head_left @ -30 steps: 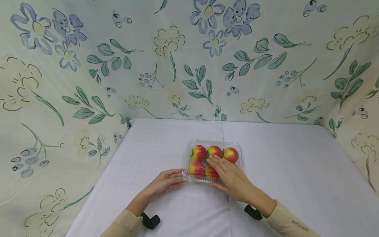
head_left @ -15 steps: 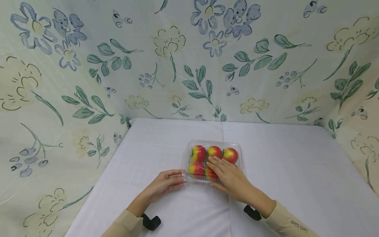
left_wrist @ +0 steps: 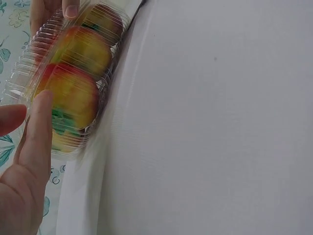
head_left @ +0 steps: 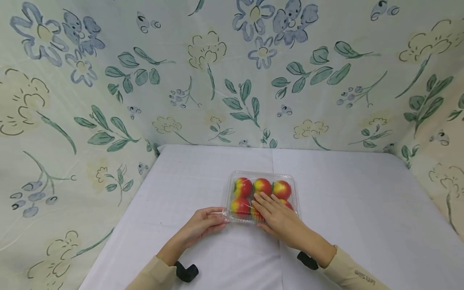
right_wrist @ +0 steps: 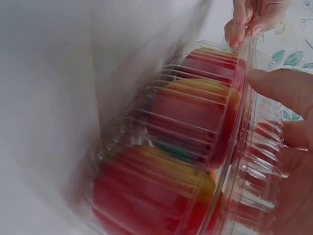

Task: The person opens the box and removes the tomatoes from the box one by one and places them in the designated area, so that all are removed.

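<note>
While the left hand (head_left: 199, 228) pinches the box (head_left: 242, 220) at one corner and the right hand (head_left: 280, 215) lies flat on its lid (head_left: 264, 174), overpressing could crack it.

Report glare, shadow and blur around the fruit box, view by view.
Head view: even light, glints along the clear box; left wrist view: dimmer, pale reflections striping it; right wrist view: bright glints near the right hand, a soft shadow beside the box, and the nearest fruit slightly blurred.
</note>
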Demonstrator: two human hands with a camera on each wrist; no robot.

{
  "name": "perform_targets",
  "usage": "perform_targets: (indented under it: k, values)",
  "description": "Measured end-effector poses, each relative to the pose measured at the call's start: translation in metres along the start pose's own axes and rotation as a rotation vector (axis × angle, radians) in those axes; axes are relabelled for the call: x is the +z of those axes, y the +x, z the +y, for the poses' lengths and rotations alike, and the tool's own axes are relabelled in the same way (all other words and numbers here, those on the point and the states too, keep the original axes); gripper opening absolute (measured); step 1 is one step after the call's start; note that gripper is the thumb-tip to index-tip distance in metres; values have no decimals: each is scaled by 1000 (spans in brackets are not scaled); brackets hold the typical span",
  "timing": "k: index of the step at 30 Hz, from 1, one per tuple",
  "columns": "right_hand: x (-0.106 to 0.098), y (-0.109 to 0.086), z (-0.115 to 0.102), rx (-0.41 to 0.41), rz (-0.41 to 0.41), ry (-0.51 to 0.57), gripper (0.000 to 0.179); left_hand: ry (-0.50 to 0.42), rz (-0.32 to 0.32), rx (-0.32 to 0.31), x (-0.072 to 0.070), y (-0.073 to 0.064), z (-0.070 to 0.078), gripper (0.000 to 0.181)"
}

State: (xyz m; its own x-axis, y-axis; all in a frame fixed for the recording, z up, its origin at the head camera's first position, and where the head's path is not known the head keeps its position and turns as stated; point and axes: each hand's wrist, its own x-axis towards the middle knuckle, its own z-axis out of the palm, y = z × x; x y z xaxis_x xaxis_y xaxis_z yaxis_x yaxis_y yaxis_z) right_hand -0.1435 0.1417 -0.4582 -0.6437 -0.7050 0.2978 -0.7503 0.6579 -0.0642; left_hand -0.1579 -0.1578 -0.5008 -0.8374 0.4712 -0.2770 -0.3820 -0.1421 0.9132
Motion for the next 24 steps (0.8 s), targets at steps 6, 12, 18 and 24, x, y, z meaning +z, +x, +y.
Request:
perform_targets:
  k: [6, 12, 18, 24]
  values:
    - [3, 2, -3, -38, 18, -66, 65, -17, 13, -1, 0, 1, -1, 51]
    - [8, 5, -6, -118, 123, -218, 59, -19, 31, -7, -1, 2, -2, 42]
    - [8, 7, -11, -119, 106, -263, 57, -25, 32, -9, -2, 4, -1, 42]
    - [8, 7, -15, -96, 43, -270, 60, -37, 42, -16, -1, 5, -2, 42]
